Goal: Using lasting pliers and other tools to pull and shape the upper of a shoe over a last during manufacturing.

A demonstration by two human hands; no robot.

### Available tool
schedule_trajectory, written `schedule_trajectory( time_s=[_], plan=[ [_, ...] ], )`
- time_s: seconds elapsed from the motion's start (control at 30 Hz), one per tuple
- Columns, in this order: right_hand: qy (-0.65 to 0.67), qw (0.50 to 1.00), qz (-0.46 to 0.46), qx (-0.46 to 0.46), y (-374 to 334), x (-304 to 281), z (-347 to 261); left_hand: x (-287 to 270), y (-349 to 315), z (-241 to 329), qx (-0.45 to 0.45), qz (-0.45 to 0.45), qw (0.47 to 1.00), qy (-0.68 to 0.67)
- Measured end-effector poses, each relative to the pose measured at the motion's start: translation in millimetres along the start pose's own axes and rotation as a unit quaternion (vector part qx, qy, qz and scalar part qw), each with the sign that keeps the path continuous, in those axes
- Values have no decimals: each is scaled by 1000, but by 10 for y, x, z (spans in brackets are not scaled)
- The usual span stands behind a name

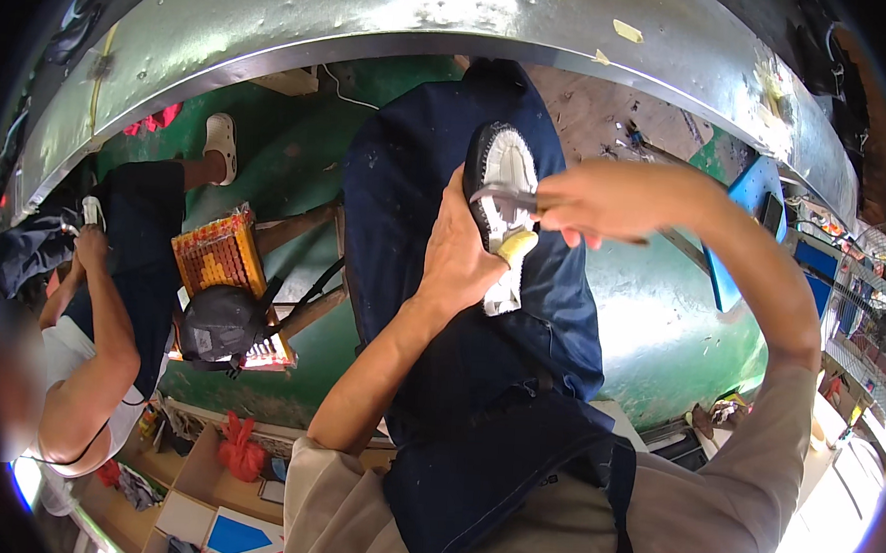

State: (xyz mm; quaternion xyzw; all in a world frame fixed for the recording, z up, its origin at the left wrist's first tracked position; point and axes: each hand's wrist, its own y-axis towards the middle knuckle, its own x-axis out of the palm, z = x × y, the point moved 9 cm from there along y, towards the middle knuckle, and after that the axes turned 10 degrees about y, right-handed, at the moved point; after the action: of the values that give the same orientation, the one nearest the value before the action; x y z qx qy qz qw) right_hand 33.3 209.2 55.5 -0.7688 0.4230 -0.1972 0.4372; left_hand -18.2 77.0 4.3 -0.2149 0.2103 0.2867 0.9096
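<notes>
Near one o'clock, left hand (461, 262) clasps black-edged, white oval shoe (510, 162), right hand (592, 199) at its three o'clock gripping curved, grey metal-headed tool (508, 197) across it; a loose left-side hold could let that tool slip into the fingers (453, 201).

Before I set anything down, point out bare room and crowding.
Bare: silver metal bench, just left of its pale tape scraps; glossy green floor between navy cloth apron and flat blue panel. Crowded: over the apron, where left hand, right hand and curved metal tool gather at a black-and-white shoe; brown beaded seat, under a black fabric item.
</notes>
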Motion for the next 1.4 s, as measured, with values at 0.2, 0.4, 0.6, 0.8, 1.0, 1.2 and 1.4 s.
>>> schedule_trajectory(
  time_s=[0.2, 0.4, 0.6, 0.8, 1.0, 1.2, 1.4],
  plan=[
    [-148, 949, 238, -148, 10, 217, 37, -4, 36, -109, -14, -12, 1000, 8],
    [-39, 928, 320, -185, 73, 354, 219, 77, 62, -299, -73, -89, 793, -598],
    [68, 909, 376, -166, 98, 628, 225, 182, 48, -405, -52, 7, 886, -461],
    [245, 879, 394, -110, 116, 787, 316, 157, 13, -503, -79, 101, 922, -366],
    [399, 869, 258, -137, 213, 649, 245, 79, 54, -598, -142, 159, 925, -316],
    [-115, 811, 486, -305, -396, -79, -305, -61, 56, -332, -71, 182, 979, -55],
    [-321, 842, 361, -239, 93, -207, -365, -108, 76, -264, -52, 163, 985, 35]
  ],
)
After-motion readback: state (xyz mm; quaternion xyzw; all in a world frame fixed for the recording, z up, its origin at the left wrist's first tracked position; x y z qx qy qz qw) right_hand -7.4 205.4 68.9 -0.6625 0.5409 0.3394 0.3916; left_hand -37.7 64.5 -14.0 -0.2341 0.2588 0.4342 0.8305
